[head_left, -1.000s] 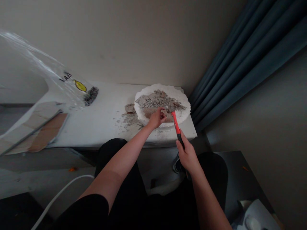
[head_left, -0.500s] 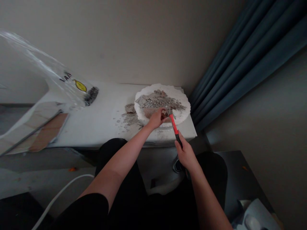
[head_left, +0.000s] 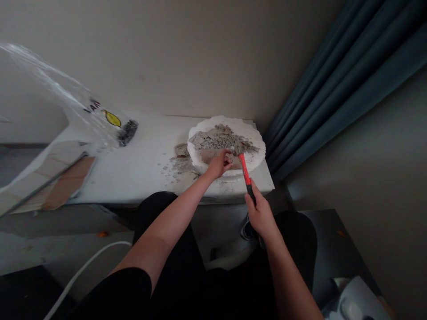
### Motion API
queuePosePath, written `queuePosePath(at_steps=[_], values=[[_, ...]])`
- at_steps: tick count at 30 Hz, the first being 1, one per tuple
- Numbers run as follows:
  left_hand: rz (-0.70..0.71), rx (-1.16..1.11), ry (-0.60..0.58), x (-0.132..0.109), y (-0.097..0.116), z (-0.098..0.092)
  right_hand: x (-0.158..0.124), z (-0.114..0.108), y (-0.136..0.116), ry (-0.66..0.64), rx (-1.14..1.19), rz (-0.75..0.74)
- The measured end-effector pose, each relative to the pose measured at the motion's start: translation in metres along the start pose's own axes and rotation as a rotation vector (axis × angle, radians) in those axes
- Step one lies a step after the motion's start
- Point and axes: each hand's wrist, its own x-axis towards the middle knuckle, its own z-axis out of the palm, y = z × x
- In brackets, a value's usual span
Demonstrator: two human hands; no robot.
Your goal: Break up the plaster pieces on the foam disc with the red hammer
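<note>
a plain room, likely in a home, is serving as a makeshift workspace. long blue-grey curtains (head_left: 328, 84) are hanging beside a pale, smooth wall (head_left: 200, 58), giving the place a domestic look. against that wall, a low white-topped table (head_left: 140, 164) is carrying grey rubble (head_left: 213, 141) and a brown cardboard piece (head_left: 69, 184), while a red-and-black hammer (head_left: 245, 169) is adding the workshop note.

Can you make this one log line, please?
right grip: closed on hammer | left grip: over white scalloped dish, hold unclear | grey rubble: in dish, beside it on table
</note>
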Motion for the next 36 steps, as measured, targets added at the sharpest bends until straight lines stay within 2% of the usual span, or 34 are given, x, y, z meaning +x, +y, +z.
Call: queuePosePath(at_steps=[4,11,24,29,36], values=[[-0.016,0.015,-0.017,0.0,0.0,0.001,0.0,0.002,0.0,-0.05,-0.021,0.033],[-0.04,-0.051,0.042,-0.001,0.0,0.0,-0.001,0.003,-0.001,-0.051,-0.01,0.036],[-0.09,-0.095,0.024,-0.001,-0.001,0.0,-0.002,0.005,0.001,-0.06,-0.059,0.046],[-0.078,-0.072,0.017,-0.001,0.004,-0.012,-0.001,0.006,0.003,-0.068,-0.091,0.073],[-0.018,-0.098,0.156,-0.001,0.001,-0.027,-0.004,0.005,0.001,-0.042,-0.101,0.061]])
